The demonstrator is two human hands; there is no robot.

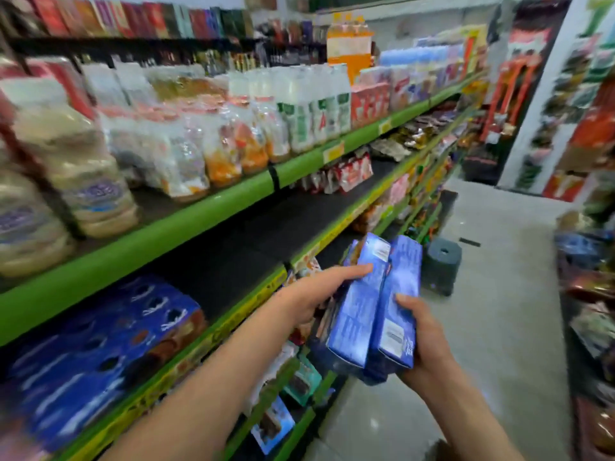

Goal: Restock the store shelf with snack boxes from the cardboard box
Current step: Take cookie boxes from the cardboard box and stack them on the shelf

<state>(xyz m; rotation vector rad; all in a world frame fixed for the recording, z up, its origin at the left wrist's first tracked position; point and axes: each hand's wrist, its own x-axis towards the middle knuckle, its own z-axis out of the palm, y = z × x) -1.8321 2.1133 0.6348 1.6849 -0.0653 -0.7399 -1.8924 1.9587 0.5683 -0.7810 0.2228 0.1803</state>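
Both hands, the left hand (327,287) and right hand (421,331), grip blue snack boxes (376,304) beside the shelf (233,261), whose dark middle stretch apparently awaits stock.

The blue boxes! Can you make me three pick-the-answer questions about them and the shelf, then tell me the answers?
1. Where are the blue boxes?
A. in both hands
B. on the floor
C. on the top shelf

2. What colour is the shelf edge?
A. red
B. green
C. white

3. What is the left hand doing?
A. hanging idle
B. pointing at the ceiling
C. holding the boxes

Answers: A, the left hand and the right hand hold them between them; B, the edge strips are bright green; C, its fingers lie along the boxes' side.
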